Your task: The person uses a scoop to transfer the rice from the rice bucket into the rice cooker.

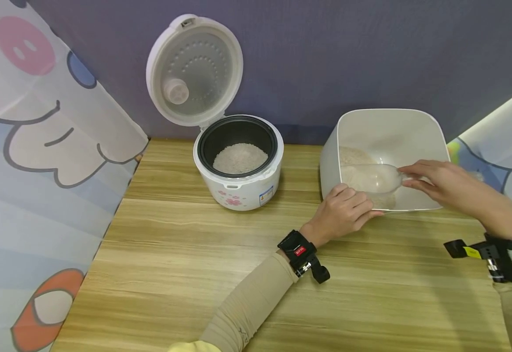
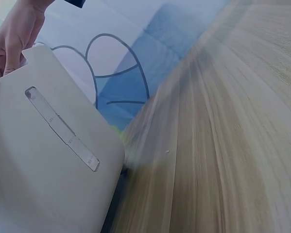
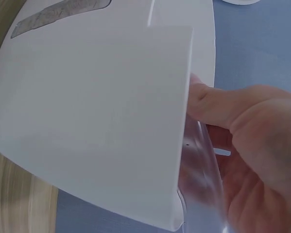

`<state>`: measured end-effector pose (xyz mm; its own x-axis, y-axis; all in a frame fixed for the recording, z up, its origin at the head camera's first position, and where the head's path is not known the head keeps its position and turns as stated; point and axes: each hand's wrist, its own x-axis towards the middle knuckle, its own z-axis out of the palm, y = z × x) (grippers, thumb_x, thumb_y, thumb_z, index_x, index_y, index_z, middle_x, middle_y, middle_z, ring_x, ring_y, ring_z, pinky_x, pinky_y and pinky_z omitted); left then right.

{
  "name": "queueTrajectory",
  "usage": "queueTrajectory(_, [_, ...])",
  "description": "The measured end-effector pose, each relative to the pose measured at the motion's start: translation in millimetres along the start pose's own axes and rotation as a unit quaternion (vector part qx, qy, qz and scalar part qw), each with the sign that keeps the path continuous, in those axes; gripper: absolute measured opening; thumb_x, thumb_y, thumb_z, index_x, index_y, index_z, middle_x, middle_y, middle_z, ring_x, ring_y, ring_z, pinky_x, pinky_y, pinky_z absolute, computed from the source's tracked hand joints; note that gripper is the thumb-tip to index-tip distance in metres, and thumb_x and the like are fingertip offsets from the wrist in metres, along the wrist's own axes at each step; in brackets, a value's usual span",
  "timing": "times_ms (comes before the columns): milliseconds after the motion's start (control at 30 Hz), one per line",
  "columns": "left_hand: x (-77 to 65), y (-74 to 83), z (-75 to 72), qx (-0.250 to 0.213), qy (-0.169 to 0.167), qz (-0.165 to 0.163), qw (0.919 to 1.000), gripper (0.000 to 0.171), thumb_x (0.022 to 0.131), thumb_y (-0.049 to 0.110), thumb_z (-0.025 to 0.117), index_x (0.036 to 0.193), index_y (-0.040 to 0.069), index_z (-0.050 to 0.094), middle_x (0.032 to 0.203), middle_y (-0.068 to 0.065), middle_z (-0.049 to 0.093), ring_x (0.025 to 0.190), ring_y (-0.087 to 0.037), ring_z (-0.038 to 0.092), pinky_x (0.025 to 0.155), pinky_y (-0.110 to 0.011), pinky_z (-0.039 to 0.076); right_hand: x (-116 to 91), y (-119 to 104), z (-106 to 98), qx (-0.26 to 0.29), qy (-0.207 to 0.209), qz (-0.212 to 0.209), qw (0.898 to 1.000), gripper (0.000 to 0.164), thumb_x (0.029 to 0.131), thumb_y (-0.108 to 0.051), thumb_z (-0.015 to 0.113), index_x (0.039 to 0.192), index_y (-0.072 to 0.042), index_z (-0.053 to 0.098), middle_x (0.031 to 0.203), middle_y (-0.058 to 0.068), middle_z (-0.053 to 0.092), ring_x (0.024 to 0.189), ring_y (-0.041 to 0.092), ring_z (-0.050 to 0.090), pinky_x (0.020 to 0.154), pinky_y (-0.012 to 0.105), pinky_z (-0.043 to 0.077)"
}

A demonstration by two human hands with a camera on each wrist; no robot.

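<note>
A white rice bin (image 1: 329, 164) stands at the right back of the table, with pale rice (image 1: 353, 157) gathered toward its left side. My left hand (image 1: 344, 212) grips the bin's front rim near the left corner. Inside the opening, a clear scoop (image 1: 372, 177) lies over the rice, pointing left. Its handle is pinched in the fingers of my right hand (image 1: 447, 183), which reaches in from the right. The right wrist view shows the scoop (image 3: 203, 199) partly hidden behind the bin wall (image 3: 101, 111). A strip window (image 2: 62, 128) marks the bin's front in the left wrist view.
Left of the bin sits a white rice cooker (image 1: 238, 193), its lid (image 1: 196, 73) raised. White rice (image 1: 240, 158) lies in its dark inner pot (image 1: 234, 126). A dark partition (image 1: 326, 58) rises behind, and cartoon-printed sheets (image 1: 62, 161) border the wooden table (image 1: 159, 274).
</note>
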<state>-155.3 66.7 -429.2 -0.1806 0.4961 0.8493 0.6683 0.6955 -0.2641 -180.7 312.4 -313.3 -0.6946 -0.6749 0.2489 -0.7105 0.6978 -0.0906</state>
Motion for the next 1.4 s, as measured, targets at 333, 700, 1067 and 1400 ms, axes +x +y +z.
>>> queueTrajectory(333, [2.2, -0.5, -1.9, -0.005, -0.011, -0.006, 0.9999, 0.035, 0.107, 0.049, 0.051, 0.084, 0.026, 0.066, 0.083, 0.014, 0.063, 0.078, -0.006, 0.054, 0.093, -0.027, 0.040, -1.3, -1.5, -1.5, 0.000, 0.009, 0.037, 0.999, 0.026, 0.096, -0.011, 0.073, 0.117, 0.004, 0.071, 0.094, 0.013, 0.074, 0.069, 0.016, 0.062, 0.056, 0.034, 0.047])
queueTrajectory(700, [2.7, 0.9, -2.3, -0.007, -0.015, -0.009, 0.9998, 0.035, 0.107, 0.048, 0.051, 0.084, 0.026, 0.066, 0.083, 0.015, 0.062, 0.076, -0.006, 0.053, 0.092, -0.027, 0.040, -2.7, 2.6, -4.8, -0.004, 0.042, 0.041, 0.998, 0.025, 0.101, -0.014, 0.067, 0.116, 0.006, 0.071, 0.097, 0.019, 0.073, 0.065, 0.009, 0.055, 0.055, 0.025, 0.041])
queueTrajectory(1067, [2.5, 0.2, -1.5, -0.011, -0.017, -0.011, 0.9997, 0.036, 0.107, 0.048, 0.051, 0.083, 0.025, 0.065, 0.080, 0.014, 0.060, 0.076, -0.006, 0.052, 0.091, -0.028, 0.040, -5.3, 4.0, -10.3, -0.017, 0.042, 0.068, 0.997, 0.028, 0.101, -0.013, 0.067, 0.118, 0.009, 0.070, 0.097, 0.025, 0.072, 0.062, 0.018, 0.056, 0.052, 0.027, 0.041])
queueTrajectory(1400, [2.9, -1.3, -0.3, -0.005, -0.006, -0.009, 0.9999, 0.035, 0.106, 0.049, 0.053, 0.082, 0.026, 0.064, 0.077, 0.014, 0.058, 0.074, -0.007, 0.049, 0.089, -0.029, 0.039, -6.1, 4.7, -20.8, -0.010, 0.069, 0.074, 0.995, 0.027, 0.097, -0.009, 0.071, 0.119, 0.007, 0.071, 0.100, 0.026, 0.073, 0.070, 0.034, 0.066, 0.058, 0.009, 0.036])
